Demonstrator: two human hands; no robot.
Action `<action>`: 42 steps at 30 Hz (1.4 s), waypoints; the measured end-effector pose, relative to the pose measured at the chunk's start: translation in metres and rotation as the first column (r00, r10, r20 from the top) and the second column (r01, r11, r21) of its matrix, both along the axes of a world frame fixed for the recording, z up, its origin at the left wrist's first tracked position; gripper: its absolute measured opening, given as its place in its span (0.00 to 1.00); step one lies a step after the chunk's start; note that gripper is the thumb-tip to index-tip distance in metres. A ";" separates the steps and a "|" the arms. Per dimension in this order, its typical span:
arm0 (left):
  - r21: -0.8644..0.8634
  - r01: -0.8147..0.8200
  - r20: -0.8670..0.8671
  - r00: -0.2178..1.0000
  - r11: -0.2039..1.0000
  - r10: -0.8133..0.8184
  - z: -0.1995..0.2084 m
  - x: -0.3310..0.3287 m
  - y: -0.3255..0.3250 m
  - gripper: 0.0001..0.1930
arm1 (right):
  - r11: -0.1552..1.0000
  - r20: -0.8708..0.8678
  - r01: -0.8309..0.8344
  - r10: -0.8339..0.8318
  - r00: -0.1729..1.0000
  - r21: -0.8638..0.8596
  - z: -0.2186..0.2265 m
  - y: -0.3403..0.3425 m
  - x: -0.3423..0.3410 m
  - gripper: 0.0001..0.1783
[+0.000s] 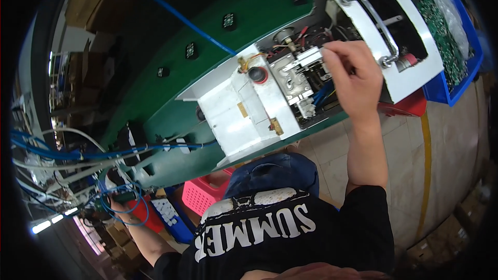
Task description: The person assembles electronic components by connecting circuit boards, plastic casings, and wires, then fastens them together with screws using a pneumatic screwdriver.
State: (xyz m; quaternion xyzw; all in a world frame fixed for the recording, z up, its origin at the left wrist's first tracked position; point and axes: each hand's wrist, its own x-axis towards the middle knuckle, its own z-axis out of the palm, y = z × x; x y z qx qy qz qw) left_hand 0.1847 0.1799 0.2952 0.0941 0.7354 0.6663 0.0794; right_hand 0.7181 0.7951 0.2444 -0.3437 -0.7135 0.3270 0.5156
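Observation:
My right hand is over the opened end of a white bench machine, its fingers curled together in a pinch. Thumb and fingertips meet at the end of a silver metal block in the mechanism; whatever small thing they may hold is hidden. Beside the block lies a metal plate with cut-outs, and a black round knob with a red ring stands on the white housing. My left hand reaches far to the left, by a coiled blue hose; its fingers cannot be made out.
A white cover with a chrome handle stands at the machine's right. Beyond it sits a blue bin of green circuit boards. Several small black parts lie along the green bench. A pink stool is below the bench edge.

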 end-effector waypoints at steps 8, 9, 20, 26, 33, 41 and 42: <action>0.042 -0.045 0.047 0.998 0.998 0.043 0.006 0.047 0.035 0.07 | 0.999 -0.057 -0.013 0.010 0.998 -0.039 -0.005 -0.006 -0.001 0.05; 0.042 -0.054 0.049 0.997 0.998 0.052 0.006 0.045 0.030 0.07 | 0.999 -0.055 -0.022 0.019 0.998 -0.039 -0.005 -0.007 -0.001 0.05; -0.001 -0.108 -0.006 0.994 0.994 0.108 -0.003 0.034 0.013 0.07 | 0.999 -0.033 -0.027 0.026 0.999 -0.032 -0.004 -0.011 -0.005 0.05; 0.058 -0.113 0.078 0.991 0.992 0.109 0.011 0.063 0.044 0.08 | 0.997 0.143 -0.050 0.058 0.988 -0.055 -0.005 -0.010 -0.004 0.09; 0.127 -0.193 0.010 0.981 0.973 0.193 0.000 0.046 0.033 0.08 | 0.963 0.553 -0.210 0.085 0.829 0.167 -0.021 0.008 -0.010 0.13; 0.131 -0.143 0.072 0.988 0.981 0.135 0.001 0.038 0.025 0.07 | 0.992 0.033 -0.088 0.086 0.996 0.090 0.000 0.010 -0.021 0.12; 0.105 -0.125 0.036 0.992 0.987 0.122 0.000 0.029 0.013 0.07 | 0.992 0.026 -0.091 0.089 0.996 0.083 0.002 0.006 -0.021 0.10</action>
